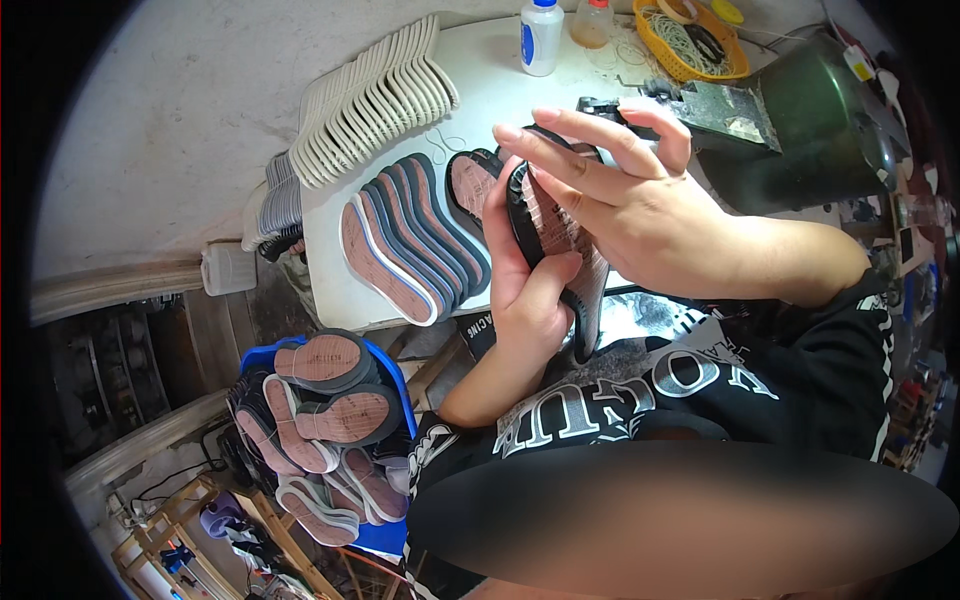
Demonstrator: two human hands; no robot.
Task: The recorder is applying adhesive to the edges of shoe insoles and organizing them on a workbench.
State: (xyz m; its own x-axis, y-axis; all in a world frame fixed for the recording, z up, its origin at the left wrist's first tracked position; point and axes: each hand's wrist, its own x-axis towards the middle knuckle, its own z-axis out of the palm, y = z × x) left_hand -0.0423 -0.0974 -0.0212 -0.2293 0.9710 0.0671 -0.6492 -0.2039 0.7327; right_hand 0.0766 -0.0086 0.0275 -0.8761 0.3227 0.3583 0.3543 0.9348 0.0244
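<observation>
Left hand [530,295] clamped on curved, black-rimmed, pinkish shoe sole [548,215]; right hand [645,205] over it, fingers apart; I'd grip steadily, press evenly

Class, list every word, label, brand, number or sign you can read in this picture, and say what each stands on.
Black shirt: large pale lettering, partly folded; not copied out here.
Dark item below the table's edge: white capitals, partly hidden; not copied.
Blue label on the white bottle: too small to read.
Held shoe sole: small dark marks, unreadable.
Row of soles on the table: fine dark marks, unreadable.
</observation>
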